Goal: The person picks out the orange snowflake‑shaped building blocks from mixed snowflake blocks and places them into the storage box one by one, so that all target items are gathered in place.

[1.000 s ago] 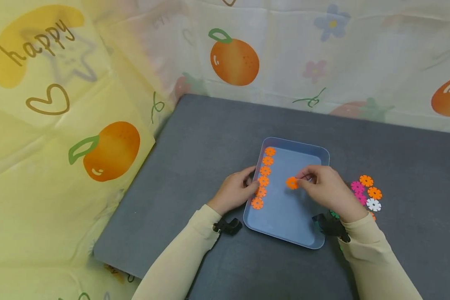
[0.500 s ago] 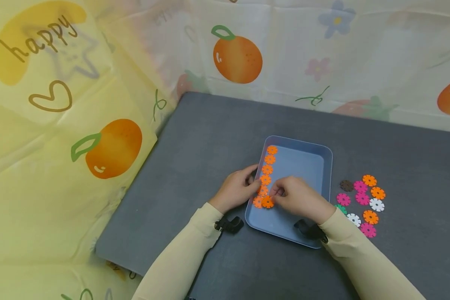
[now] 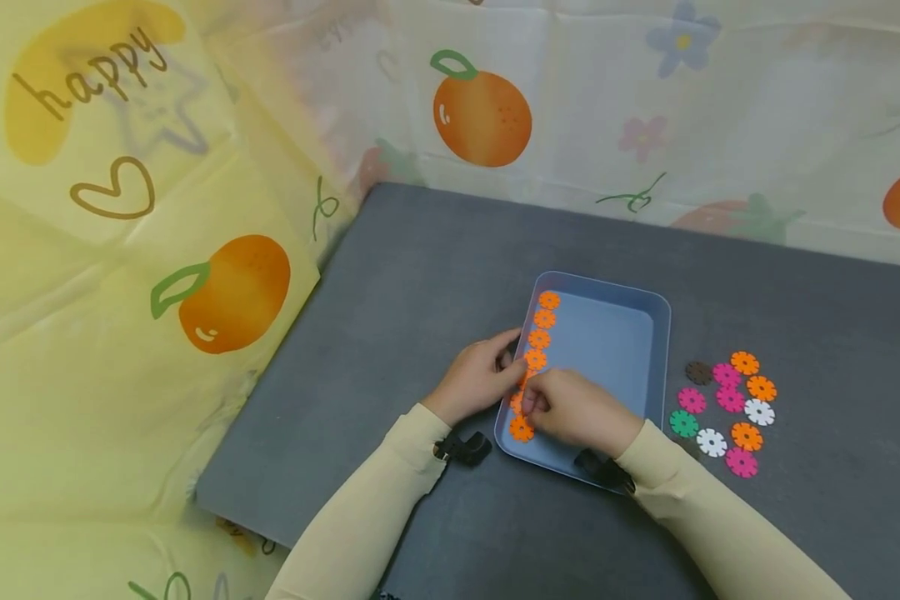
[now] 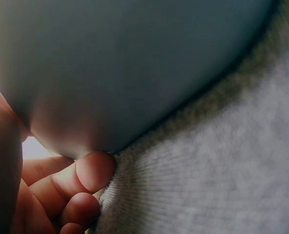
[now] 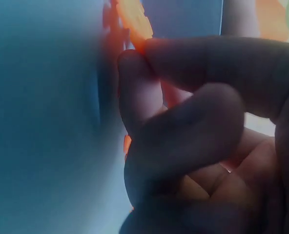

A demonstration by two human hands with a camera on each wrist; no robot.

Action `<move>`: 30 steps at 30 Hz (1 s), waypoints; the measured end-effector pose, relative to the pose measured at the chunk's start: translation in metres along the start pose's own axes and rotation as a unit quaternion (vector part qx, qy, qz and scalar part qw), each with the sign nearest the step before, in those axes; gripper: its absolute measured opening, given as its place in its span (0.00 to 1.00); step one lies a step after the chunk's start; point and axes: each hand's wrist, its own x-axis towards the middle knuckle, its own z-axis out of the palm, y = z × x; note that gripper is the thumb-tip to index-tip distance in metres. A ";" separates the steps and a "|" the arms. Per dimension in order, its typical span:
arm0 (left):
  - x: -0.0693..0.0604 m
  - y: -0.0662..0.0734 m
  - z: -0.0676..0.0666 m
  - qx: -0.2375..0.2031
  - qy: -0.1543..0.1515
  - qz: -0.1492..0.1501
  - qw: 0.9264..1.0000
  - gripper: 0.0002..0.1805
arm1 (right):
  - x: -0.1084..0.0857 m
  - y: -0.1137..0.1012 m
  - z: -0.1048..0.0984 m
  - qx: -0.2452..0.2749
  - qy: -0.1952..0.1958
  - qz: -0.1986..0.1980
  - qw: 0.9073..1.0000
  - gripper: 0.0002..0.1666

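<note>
A blue tray (image 3: 607, 350) lies on the grey table with a column of orange notched plastic discs (image 3: 544, 318) along its left side. My left hand (image 3: 476, 379) grips the tray's left rim, thumb on top; in the left wrist view its fingers (image 4: 95, 170) curl against the tray's outer side. At the near end of the column, my right hand (image 3: 581, 408) pinches an orange notched disc (image 5: 134, 22) between thumb and index finger, low over the tray floor. That hand partly hides the lower discs.
Right of the tray lie several loose notched discs: orange (image 3: 761, 388), pink (image 3: 741, 462), white (image 3: 712, 442), green (image 3: 684, 423) and brown (image 3: 698, 372). Printed cloth (image 3: 570, 108) hangs behind the table (image 3: 435, 242) and on its left.
My right hand has carried the orange disc leftward across the tray, then down to the near end of the column. My left hand stays on the rim; the view has shifted slightly.
</note>
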 end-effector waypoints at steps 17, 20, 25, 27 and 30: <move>0.000 0.002 -0.001 0.003 -0.001 0.002 1.000 0.30 | 0.000 -0.003 0.005 0.010 -0.015 0.006 1.000 0.14; 0.000 0.001 0.000 0.005 -0.001 0.003 1.000 0.30 | 0.000 -0.002 0.005 0.007 -0.014 0.004 1.000 0.17; 0.001 0.001 0.001 0.013 0.002 0.007 1.000 0.30 | 0.001 -0.001 0.007 -0.007 -0.001 0.007 1.000 0.21; 0.001 0.001 0.001 0.014 0.004 0.009 1.000 0.30 | 0.002 -0.001 0.007 -0.011 0.002 0.010 1.000 0.21; 0.001 0.001 0.001 0.014 0.006 0.009 1.000 0.30 | 0.002 -0.001 0.007 -0.015 0.003 0.013 1.000 0.22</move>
